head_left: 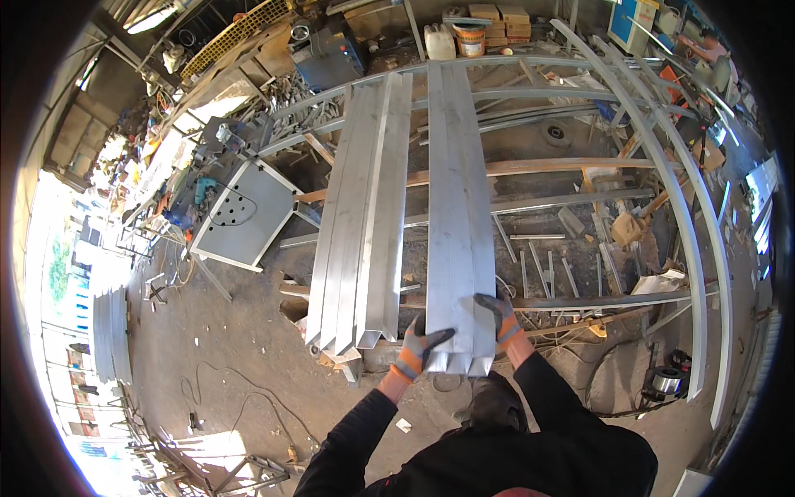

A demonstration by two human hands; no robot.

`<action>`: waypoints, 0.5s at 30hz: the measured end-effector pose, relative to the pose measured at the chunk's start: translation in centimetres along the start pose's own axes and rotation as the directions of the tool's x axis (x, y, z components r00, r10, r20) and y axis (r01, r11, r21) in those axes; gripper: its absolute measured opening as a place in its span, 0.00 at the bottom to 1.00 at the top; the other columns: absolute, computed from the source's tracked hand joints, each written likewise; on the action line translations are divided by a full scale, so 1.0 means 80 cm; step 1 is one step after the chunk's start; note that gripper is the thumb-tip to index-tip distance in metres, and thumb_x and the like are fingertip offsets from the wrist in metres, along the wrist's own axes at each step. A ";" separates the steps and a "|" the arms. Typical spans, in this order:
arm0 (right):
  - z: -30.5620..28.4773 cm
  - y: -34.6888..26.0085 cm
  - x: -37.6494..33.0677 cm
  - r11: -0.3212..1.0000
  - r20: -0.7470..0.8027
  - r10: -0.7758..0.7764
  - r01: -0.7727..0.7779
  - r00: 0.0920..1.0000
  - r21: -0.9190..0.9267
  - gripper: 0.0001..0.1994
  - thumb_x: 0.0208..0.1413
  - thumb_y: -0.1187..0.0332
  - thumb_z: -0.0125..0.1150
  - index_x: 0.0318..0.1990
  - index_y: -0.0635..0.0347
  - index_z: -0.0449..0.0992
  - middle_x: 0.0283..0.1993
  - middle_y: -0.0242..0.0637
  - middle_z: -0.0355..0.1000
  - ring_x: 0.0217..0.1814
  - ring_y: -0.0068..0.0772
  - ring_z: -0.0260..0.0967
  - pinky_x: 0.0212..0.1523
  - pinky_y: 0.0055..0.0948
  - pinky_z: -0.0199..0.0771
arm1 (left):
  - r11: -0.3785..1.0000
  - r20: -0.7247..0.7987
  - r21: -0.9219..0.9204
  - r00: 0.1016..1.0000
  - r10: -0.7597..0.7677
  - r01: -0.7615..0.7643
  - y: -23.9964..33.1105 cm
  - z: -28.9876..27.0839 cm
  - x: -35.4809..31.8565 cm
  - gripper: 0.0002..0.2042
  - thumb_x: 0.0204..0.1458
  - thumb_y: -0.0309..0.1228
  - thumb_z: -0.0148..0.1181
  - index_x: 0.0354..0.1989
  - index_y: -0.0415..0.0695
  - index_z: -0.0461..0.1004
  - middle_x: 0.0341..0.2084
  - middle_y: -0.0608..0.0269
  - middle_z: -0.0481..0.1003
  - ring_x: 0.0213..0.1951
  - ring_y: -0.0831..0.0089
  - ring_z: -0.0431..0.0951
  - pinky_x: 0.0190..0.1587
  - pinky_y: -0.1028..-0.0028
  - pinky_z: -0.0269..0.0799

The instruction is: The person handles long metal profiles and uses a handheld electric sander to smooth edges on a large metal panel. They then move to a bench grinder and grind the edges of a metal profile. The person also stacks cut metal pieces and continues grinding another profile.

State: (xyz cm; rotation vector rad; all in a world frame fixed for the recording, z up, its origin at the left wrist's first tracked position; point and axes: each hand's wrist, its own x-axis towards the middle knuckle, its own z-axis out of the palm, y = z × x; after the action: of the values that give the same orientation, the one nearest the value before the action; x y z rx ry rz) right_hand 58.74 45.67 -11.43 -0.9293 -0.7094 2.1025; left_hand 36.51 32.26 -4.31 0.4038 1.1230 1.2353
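Observation:
A bundle of long, silvery metal profiles (457, 207) stretches away from me, its near ends pointing at my body. My left hand (420, 348), in a grey and orange work glove, grips the bundle's left side near that end, thumb lying over the top. On the opposite edge, slightly farther up, my right hand (499, 319) in a matching glove holds on too, thumb on the upper face. The fingers beneath the metal are hidden. Just left, a gap apart, lies a second set of metal profiles (352, 215) with open channel ends.
Rusty and grey steel beams (563, 166) run crosswise under the profiles. Long curved-looking rails (662, 157) stand at the right. A white perforated panel (244, 214) is at the left, cables (248, 389) trail over the floor, and a bucket (469, 39) stands at the back. Another person (710, 50) is far right.

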 end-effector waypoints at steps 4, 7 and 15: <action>0.000 -0.003 0.113 0.974 -0.048 0.043 -0.031 0.998 0.222 0.24 0.67 0.78 0.71 0.69 0.66 0.78 0.56 0.44 0.87 0.55 0.38 0.89 0.61 0.36 0.93 | 0.997 -0.050 -0.081 0.999 -0.012 0.008 0.025 -0.026 0.084 0.28 0.61 0.18 0.78 0.70 0.35 0.78 0.59 0.54 0.87 0.58 0.65 0.88 0.64 0.65 0.87; -0.003 0.003 0.180 0.992 0.013 -0.044 0.042 0.999 0.121 0.24 0.68 0.78 0.71 0.70 0.67 0.77 0.57 0.48 0.87 0.56 0.40 0.89 0.63 0.39 0.93 | 0.988 0.011 0.131 0.997 0.082 -0.083 0.035 -0.048 0.139 0.22 0.71 0.17 0.63 0.73 0.31 0.74 0.61 0.43 0.86 0.58 0.56 0.90 0.64 0.59 0.91; 0.003 0.024 0.219 0.991 -0.026 0.115 -0.113 0.993 0.073 0.30 0.64 0.63 0.78 0.72 0.62 0.80 0.61 0.45 0.86 0.56 0.41 0.88 0.58 0.40 0.92 | 0.900 -0.227 0.433 0.959 0.169 -0.056 0.039 -0.083 0.192 0.36 0.59 0.38 0.83 0.69 0.27 0.75 0.57 0.40 0.86 0.59 0.53 0.88 0.63 0.60 0.84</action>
State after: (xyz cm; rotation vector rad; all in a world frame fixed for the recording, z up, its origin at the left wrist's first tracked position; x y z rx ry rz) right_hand 49.35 58.27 -19.46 -0.9805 -0.5742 2.1940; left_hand 27.97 44.94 -11.88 0.6567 1.6245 1.1631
